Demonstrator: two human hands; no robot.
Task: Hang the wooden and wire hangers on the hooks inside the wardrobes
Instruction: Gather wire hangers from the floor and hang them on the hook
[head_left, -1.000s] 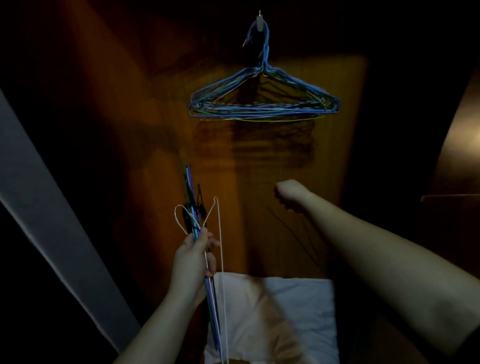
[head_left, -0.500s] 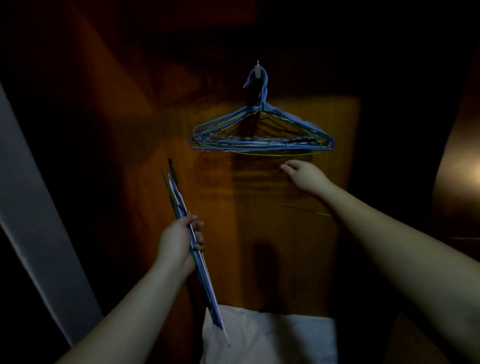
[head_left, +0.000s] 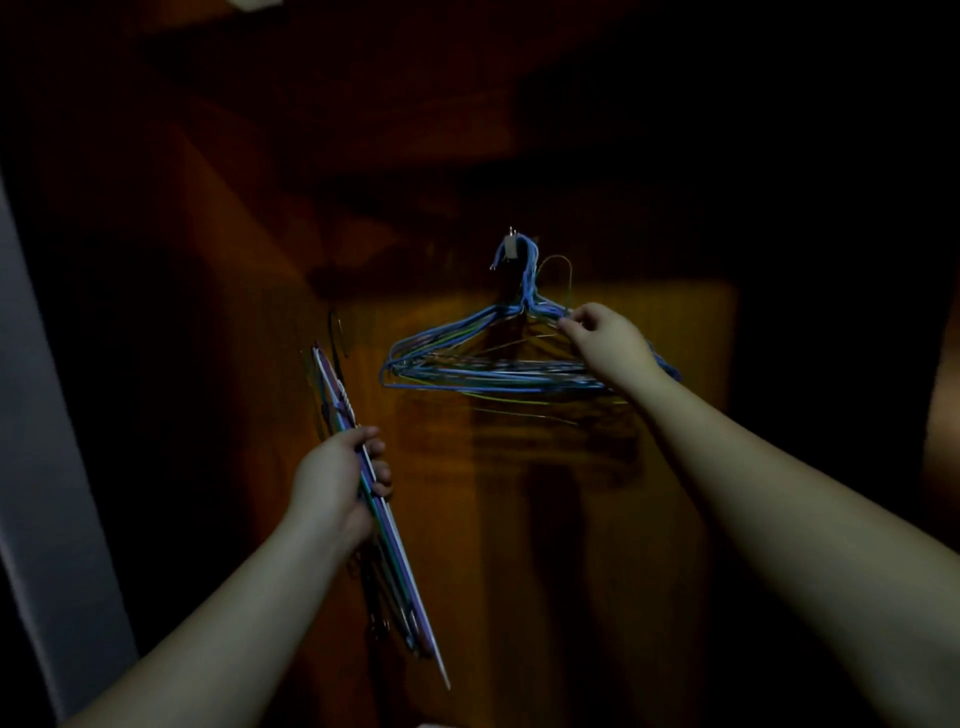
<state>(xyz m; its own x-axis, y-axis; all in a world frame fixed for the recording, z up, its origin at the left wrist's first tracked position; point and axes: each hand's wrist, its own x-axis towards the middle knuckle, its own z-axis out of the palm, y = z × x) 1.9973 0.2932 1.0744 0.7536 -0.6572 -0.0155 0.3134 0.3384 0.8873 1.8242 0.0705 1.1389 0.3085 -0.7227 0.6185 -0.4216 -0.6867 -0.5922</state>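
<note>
The right hand (head_left: 605, 340) pinched one thin wire hanger (head_left: 558, 270) just beside the hook (head_left: 511, 244) — its top needed lifting over gently. The left hand (head_left: 332, 478) gripped the spare hangers (head_left: 384, 530) — best kept low.

1. Two hands: the left hand (head_left: 332, 480) and the right hand (head_left: 608, 340).
2. Two bunches of wire hangers: one hanging bunch (head_left: 467, 358), one held bunch (head_left: 384, 530); hangers in each too tangled to count.
3. One hook (head_left: 511, 244).

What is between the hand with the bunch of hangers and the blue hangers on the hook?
Nothing lies between the left hand and the hanging blue hangers; the head view shows only the wardrobe's bare wooden back panel behind.
</note>
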